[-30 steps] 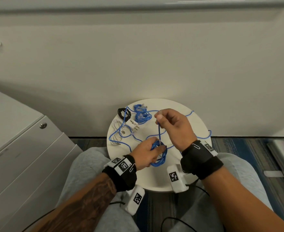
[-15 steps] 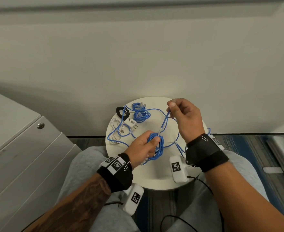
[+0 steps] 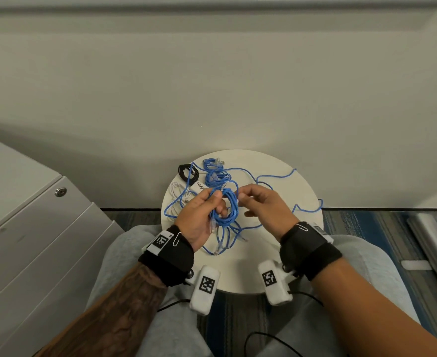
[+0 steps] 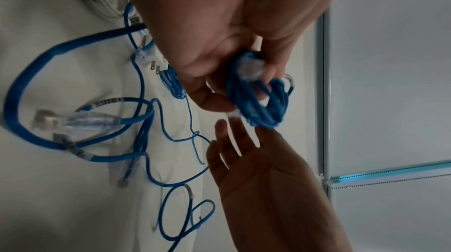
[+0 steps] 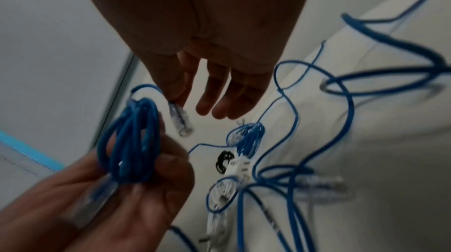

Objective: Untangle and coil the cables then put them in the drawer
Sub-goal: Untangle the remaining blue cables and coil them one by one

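Holding a small blue coil (image 3: 226,207) above the round tabletop (image 3: 284,256), the left hand (image 3: 199,217) has its fingers curled round the loops so they cannot spring apart, while the right hand (image 3: 262,206) pinches the cable's clear plug end (image 3: 238,200) beside the coil, probably to tuck it in. The left wrist view shows the coil (image 4: 258,98) gripped at the fingertips with the right hand's fingers (image 4: 229,140) spread just below it, and loose blue cables (image 4: 102,121) lying tangled on the tabletop. From the right wrist, the plug (image 5: 180,119) hangs from the thumb and forefinger, the other fingers relaxed. The drawer cabinet (image 3: 32,228) stands shut at the left.
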### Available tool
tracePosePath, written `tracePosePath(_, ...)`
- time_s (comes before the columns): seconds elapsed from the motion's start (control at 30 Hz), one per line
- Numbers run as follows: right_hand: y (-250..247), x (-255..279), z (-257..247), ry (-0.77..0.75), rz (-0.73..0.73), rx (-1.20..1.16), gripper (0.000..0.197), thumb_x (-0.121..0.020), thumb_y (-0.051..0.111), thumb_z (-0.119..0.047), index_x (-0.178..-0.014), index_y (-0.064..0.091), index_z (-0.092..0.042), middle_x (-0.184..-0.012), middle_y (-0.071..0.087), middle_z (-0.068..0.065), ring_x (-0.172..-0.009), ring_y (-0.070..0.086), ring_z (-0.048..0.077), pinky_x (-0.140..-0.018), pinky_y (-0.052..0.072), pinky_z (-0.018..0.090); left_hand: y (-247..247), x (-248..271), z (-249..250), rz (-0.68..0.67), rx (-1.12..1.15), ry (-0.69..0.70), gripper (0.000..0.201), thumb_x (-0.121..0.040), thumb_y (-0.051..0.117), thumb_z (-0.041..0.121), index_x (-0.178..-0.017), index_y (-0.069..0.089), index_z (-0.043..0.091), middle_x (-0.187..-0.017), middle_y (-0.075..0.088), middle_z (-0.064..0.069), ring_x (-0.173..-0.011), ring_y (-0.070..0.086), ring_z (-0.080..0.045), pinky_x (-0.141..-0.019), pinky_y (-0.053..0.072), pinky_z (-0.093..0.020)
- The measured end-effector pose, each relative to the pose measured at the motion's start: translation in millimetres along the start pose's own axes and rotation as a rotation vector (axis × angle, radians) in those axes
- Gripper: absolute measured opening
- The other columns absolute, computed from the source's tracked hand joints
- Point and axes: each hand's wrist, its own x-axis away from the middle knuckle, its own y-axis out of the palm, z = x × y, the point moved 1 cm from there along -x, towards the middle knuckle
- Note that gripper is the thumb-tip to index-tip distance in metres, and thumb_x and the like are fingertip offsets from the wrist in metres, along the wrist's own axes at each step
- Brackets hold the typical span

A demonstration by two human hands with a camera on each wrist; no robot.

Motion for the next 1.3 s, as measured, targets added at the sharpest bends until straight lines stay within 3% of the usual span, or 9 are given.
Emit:
tracePosePath(0.17, 12, -1, -1, 0.146, -0.06, -0.293, 0.017, -0.102, 0.053, -0.021, -0.106, 0.064, -0.009, -0.094, 0.069, 0.013, -0.089, 0.062, 0.028, -0.083, 0.054, 0.038, 0, -1, -3, 0.003, -0.109, 0.062, 0.018, -0.102, 0.044, 0.01, -0.103, 0.062, 0.007, -0.07, 0.065, 0.011, -0.07, 0.061, -0.004, -0.067, 0.051, -0.02)
tracePosePath(0.3, 13, 3, 0, 0.033, -0.185, -0.213, 0.044, -0.089, 0.074, -0.017, -0.127, 0.053, -0.023, -0.089, 0.071, 0.006, -0.09, 0.068, 0.023, -0.092, 0.054, 0.037, -3, -1, -4, 0.017, -0.149, 0.039, 0.025, -0.101, 0.048, 0.014, -0.119, 0.062, 0.004, -0.1, 0.072, -0.007, -0.095, 0.068, -0.018, -0.084, 0.056, -0.035)
tracePosePath(0.37, 16, 5, 0, -0.029, -0.206, -0.168, 0.059, -0.083, 0.079, -0.009, -0.13, 0.05, -0.029, -0.09, 0.069, 0.008, -0.091, 0.067, 0.022, -0.092, 0.055, 0.037, -6, -2, -6, 0.044, -0.165, 0.03, 0.023, -0.1, 0.049, 0.016, -0.116, 0.064, 0.007, -0.097, 0.071, -0.008, -0.098, 0.066, -0.024, -0.09, 0.054, -0.042)
tracePosePath(0.47, 19, 7, -3, -0.053, -0.112, -0.152, 0.039, -0.09, 0.072, -0.017, -0.123, 0.053, -0.022, -0.088, 0.073, 0.012, -0.084, 0.07, 0.019, -0.082, 0.058, 0.03, -7, -4, -10, 0.044, -0.192, 0.045, 0.024, -0.099, 0.051, 0.018, -0.115, 0.064, 0.006, -0.096, 0.066, -0.017, -0.095, 0.061, -0.029, -0.09, 0.05, -0.045)
tracePosePath(0.6, 19, 7, -3, -0.089, -0.008, -0.122, 0.023, -0.101, 0.056, -0.028, -0.107, 0.054, -0.006, -0.078, 0.072, 0.012, -0.07, 0.067, 0.015, -0.07, 0.052, 0.026, -6, -4, -12, 0.02, -0.217, 0.055, 0.023, -0.102, 0.046, 0.011, -0.116, 0.06, -0.001, -0.077, 0.056, -0.008, -0.072, 0.054, -0.016, -0.07, 0.049, -0.029)
tracePosePath(0.77, 17, -1, 3, -0.163, 0.094, 0.026, 0.021, -0.096, 0.064, -0.033, -0.092, 0.058, -0.014, -0.089, 0.067, 0.016, -0.078, 0.062, 0.027, -0.077, 0.053, 0.046, 1, -4, -11, -0.028, -0.109, 0.013, 0.02, -0.103, 0.039, 0.007, -0.117, 0.052, 0.002, -0.071, 0.047, -0.003, -0.059, 0.047, -0.01, -0.061, 0.042, -0.024)
tracePosePath(0.93, 11, -5, 2, -0.118, 0.071, -0.163, 0.014, -0.093, 0.069, -0.018, -0.088, 0.062, -0.007, -0.08, 0.063, 0.02, -0.073, 0.058, 0.018, -0.069, 0.049, 0.031, 3, -4, -9, -0.11, -0.075, -0.005, 0.027, -0.097, 0.048, 0.0, -0.12, 0.057, 0.011, -0.076, 0.05, -0.002, -0.059, 0.04, -0.008, -0.058, 0.038, -0.022)
tracePosePath(1.17, 7, -5, 2, -0.121, 0.088, -0.268, 0.011, -0.087, 0.074, -0.007, -0.079, 0.067, -0.01, -0.075, 0.065, 0.015, -0.075, 0.06, 0.027, -0.078, 0.053, 0.044, 7, -3, -12, -0.108, -0.283, 0.071, 0.034, -0.092, 0.061, 0.0, -0.125, 0.056, 0.005, -0.082, 0.056, -0.007, -0.059, 0.042, -0.008, -0.057, 0.039, -0.021)
tracePosePath(1.3, 4, -3, -1, -0.235, 0.118, -0.057, 0.011, -0.083, 0.079, -0.011, -0.082, 0.07, -0.005, -0.079, 0.069, 0.014, -0.073, 0.058, 0.015, -0.07, 0.05, 0.027, 2, -3, -10, -0.083, -0.366, 0.084, 0.024, -0.093, 0.059, 0.001, -0.116, 0.06, 0.005, -0.071, 0.056, 0.002, -0.058, 0.042, -0.009, -0.056, 0.039, -0.022)
